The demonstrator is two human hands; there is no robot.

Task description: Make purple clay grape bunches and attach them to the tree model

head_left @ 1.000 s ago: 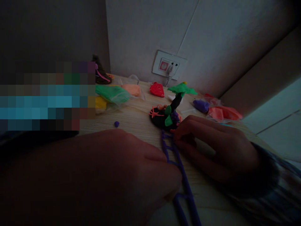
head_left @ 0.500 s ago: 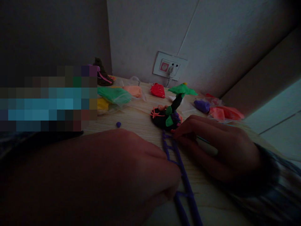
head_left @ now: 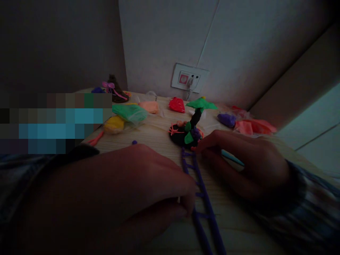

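Observation:
A purple clay ladder (head_left: 203,189) lies lengthwise on the wooden table, its far end against a round black clay base (head_left: 176,139) that carries a clay palm tree (head_left: 198,110). My left hand (head_left: 143,180) is closed, its curled fingertips covering part of the ladder's left rail. Whatever is between those fingers is hidden. Beside the top of the right rail, my right hand (head_left: 244,159) has thumb and forefinger brought together. I cannot make out what they pinch. A thin teal stick (head_left: 232,157) shows through the gap in this hand; whether it is held is unclear.
Clay packs lie along the back: green (head_left: 130,112), yellow (head_left: 114,124), peach (head_left: 149,107), red (head_left: 176,105), purple (head_left: 226,119) and coral (head_left: 255,126). A small purple ball (head_left: 134,142) sits beyond my left hand. A brown clay model (head_left: 118,92) stands far left. The wall bears a socket (head_left: 190,78).
My left hand has drawn back slightly and turned, uncovering rungs in the ladder's middle. My right hand stays near the ladder's top, and more of the teal stick shows. The view has tilted a little upward.

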